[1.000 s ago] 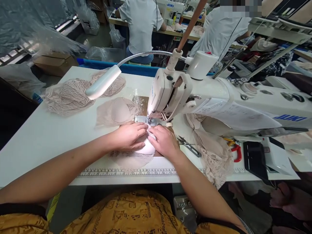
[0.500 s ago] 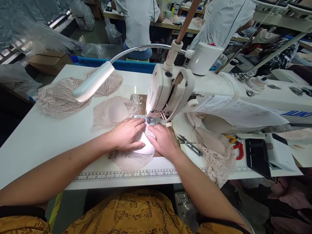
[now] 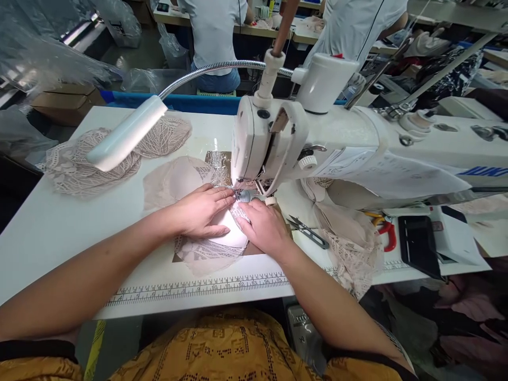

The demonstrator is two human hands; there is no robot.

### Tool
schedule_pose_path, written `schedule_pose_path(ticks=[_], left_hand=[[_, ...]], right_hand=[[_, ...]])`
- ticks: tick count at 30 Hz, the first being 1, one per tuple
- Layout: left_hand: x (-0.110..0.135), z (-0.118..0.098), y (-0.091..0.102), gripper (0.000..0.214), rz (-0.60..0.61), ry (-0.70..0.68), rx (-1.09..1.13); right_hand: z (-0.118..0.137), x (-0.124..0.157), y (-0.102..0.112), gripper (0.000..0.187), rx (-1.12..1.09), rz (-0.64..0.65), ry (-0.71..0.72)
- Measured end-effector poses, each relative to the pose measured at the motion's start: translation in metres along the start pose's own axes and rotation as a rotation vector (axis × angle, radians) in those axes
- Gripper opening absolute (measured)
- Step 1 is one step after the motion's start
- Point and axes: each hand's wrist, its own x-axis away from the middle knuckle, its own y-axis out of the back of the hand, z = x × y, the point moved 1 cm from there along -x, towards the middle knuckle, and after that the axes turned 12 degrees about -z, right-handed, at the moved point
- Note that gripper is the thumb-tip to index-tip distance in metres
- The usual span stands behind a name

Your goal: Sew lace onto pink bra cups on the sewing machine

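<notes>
A white bra cup with pale lace and sheer mesh lies under the needle area of a white sewing machine. Flat on the cup's left side rests my left hand, fingers stretched toward the presser foot and thumb apart. My right hand is at the cup's right edge, with its index finger and thumb closed on the lace strip; its other fingers are curled and partly hidden. Behind my left hand sits another cup with mesh.
Thread snips lie right of my right hand, beside beige lace pieces. More lace cups sit at left under a lamp. A ruler tape runs along the front edge. Two people work beyond the table.
The view has shifted slightly. The cup has turned a little under my hands, and more of its lace shows below my left hand. Both hands stay on it.
</notes>
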Motion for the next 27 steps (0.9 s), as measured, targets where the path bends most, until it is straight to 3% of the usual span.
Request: schedule_pose_path(ticks=[10,18,27], left_hand=[[0.003,0.000,0.017,0.057,-0.078,-0.057,-0.099],[0.005,-0.017,-0.004,0.029,-0.273,-0.062,0.010],[0.009,-0.014,-0.007,0.027,-0.278,-0.076,-0.004]], right_hand=[[-0.005,0.002,-0.002,0.031,-0.076,-0.004,-0.018],[-0.009,0.002,0.000,0.036,-0.086,-0.036,-0.060],[-0.009,0.006,-0.003,0.026,-0.170,-0.061,-0.003]])
